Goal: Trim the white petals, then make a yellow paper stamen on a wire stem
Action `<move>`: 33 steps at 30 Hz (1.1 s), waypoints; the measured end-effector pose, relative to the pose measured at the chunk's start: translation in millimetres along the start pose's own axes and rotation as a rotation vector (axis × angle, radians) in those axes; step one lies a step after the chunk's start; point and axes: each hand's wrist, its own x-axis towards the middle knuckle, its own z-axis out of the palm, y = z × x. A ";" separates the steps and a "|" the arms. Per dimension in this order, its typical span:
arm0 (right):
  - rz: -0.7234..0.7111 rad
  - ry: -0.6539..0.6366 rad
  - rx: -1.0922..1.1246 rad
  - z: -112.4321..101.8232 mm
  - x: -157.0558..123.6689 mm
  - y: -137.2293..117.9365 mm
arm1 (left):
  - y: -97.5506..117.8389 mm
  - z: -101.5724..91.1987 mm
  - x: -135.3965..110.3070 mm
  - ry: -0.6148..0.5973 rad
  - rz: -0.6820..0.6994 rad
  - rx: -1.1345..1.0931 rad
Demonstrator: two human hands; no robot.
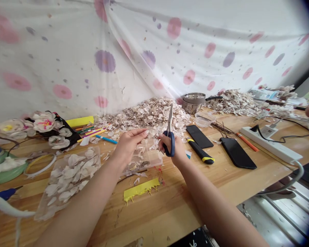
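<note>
My right hand (171, 146) is closed round the blue handles of a pair of scissors (169, 132), whose blades point up and away. My left hand (130, 142) is raised just left of it, fingers pinched on a small pale piece of paper (151, 133) close to the blades. Both hands hover above a clear plastic box (146, 159) on the wooden table (175, 206). A fringed yellow paper strip (141, 189) lies nearer to me.
A big heap of pale paper petals (146, 115) lies behind the hands. Paper flowers (45, 125), coloured pens (92, 132) and a clear bag of petals (67, 176) are at the left. Two dark phones (238, 153), a knife (201, 152), a metal pot (194, 101) and a power strip (271, 145) are right.
</note>
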 end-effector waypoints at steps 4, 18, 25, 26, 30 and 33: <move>-0.056 -0.007 0.049 4.9 -3.9 -1.4 | 2.6 9.7 -5.3 0.066 -0.078 -0.223; -0.014 -0.004 0.057 4.3 -3.8 -2.3 | 0.9 12.7 -8.6 -0.042 -0.195 -0.180; 0.057 -0.098 -0.023 6.2 -5.3 -0.5 | 13.8 -18.5 3.1 -0.031 -0.127 0.146; 0.062 -0.106 -0.033 6.0 -5.0 -0.1 | 16.3 -21.7 4.0 -0.036 -0.114 0.189; 0.089 -0.168 -0.072 6.7 -5.6 2.0 | 20.8 -26.5 5.0 -0.096 -0.051 0.328; 0.107 -0.213 -0.102 9.5 -8.4 3.8 | 17.1 -22.5 5.4 -0.194 -0.040 0.412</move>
